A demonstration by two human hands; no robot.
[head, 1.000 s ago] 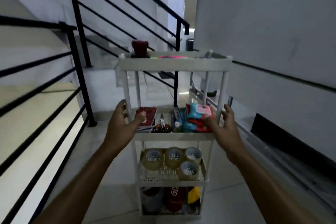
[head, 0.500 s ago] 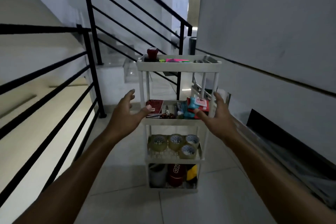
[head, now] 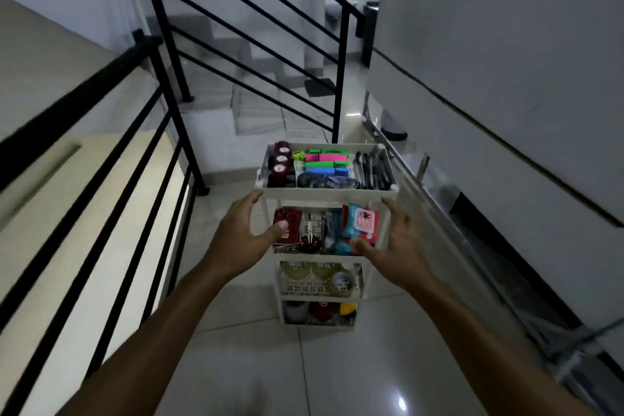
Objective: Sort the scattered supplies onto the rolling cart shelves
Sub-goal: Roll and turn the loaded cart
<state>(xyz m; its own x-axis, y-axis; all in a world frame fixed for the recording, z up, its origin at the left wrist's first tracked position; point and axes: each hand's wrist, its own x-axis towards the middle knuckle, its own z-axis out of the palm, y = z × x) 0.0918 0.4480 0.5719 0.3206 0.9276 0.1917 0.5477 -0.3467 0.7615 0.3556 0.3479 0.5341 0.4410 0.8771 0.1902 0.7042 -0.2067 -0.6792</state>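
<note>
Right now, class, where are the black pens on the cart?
In the head view, the black pens lie at the right end of the cart's top shelf, beside the coloured blocks.

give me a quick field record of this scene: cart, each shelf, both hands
cart: white four-shelf cart on tiled floor, beside a black railing
top shelf: red rolls, bright sticky pads, black pens
second shelf: red notebook, wipes pack
third shelf: tape rolls
bottom shelf: too dark to tell
left hand: open, by cart's left side
right hand: open, by cart's right side
</note>
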